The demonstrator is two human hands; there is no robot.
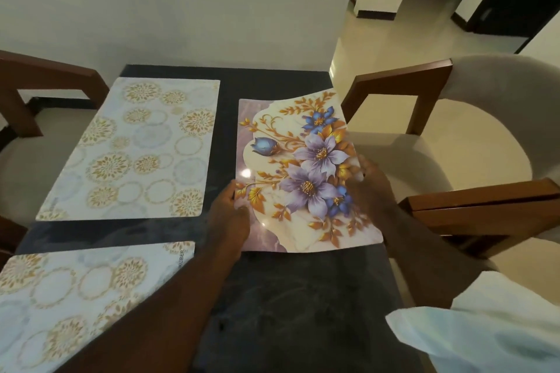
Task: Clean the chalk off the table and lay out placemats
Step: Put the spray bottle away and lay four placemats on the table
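Step in hand, as we judge it: laying out the third mat. The floral placemat point(303, 166) sits at centre frame, over the right half of the dark table point(288, 297), and is held by both hands. The left hand point(230, 215) pinches its left edge, thumb on top and fingers curled under. The right hand point(372, 188) grips the right edge, thumb on the print, with the other fingers hidden beneath. The mat is bowed and its far right corner curls up off the table. We cannot tell if the far left corner touches the surface.

Two ring-pattern mats already lie flat, the far patterned placemat point(130, 148) at upper left and the near patterned placemat point(75, 306) at lower left. Faint pale smears show on the table at lower centre, and we cannot tell if they are chalk or stone veining.

Next move, our call: lower the mat flat opposite the far one, square it to the table's right edge beside the right chair point(454, 145), then release both edges and press out the curl
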